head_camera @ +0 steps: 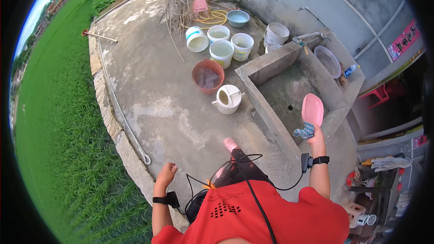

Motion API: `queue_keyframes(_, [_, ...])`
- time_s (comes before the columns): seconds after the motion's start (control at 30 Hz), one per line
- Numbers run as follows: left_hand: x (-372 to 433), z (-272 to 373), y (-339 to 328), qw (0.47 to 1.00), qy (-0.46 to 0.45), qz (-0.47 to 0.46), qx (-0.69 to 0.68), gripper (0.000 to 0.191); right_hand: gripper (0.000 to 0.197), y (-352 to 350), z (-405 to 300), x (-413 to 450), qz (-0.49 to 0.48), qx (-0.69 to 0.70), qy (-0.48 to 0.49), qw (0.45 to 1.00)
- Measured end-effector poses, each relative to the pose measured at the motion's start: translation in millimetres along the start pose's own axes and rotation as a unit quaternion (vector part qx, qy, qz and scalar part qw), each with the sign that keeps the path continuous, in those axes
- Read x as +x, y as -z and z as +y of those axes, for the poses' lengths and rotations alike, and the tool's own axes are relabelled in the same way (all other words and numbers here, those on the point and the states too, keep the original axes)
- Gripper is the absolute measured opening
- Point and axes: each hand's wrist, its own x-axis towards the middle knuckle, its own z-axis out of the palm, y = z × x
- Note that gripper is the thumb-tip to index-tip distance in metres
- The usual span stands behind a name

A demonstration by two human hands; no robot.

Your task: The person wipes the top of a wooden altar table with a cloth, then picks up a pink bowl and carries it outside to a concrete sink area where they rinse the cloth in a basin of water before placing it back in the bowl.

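My right hand (317, 139) grips a pink plastic basin (312, 108) by its near end, together with a blue-and-white patterned cloth (304, 131). Both are over the near end of a concrete wash trough (288, 71). At the lower left, my left hand (166, 174) hangs beside my body with its fingers curled, and nothing shows in it. A white watering can (229, 99) stands on the concrete to the left of the trough. Behind it is a red-brown plastic tub (208, 76) with dark liquid or material inside that I cannot make out.
Several white buckets (221, 50) and a blue basin (238, 18) stand farther back, near a yellow hose (217, 17) and dry sticks (178, 6). A tap (300, 40) overhangs the trough. Green plants border the stone edge (112, 118) at left. Black cables loop before my waist.
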Motion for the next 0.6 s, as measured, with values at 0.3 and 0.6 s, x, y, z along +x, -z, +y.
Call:
queue_keyframes(0.3, [42, 84, -58, 0.981, -0.162, -0.089, 0.059, 0.03, 0.029, 193, -18, -161, 0.205, 0.124, 0.106, 0.965])
queue_keyframes(0.6, [-12, 272, -198, 0.912, -0.368, -0.138, 0.122, 0.029, 0.022, 360, -43, -283, 0.29, 0.165, 0.144, 0.932])
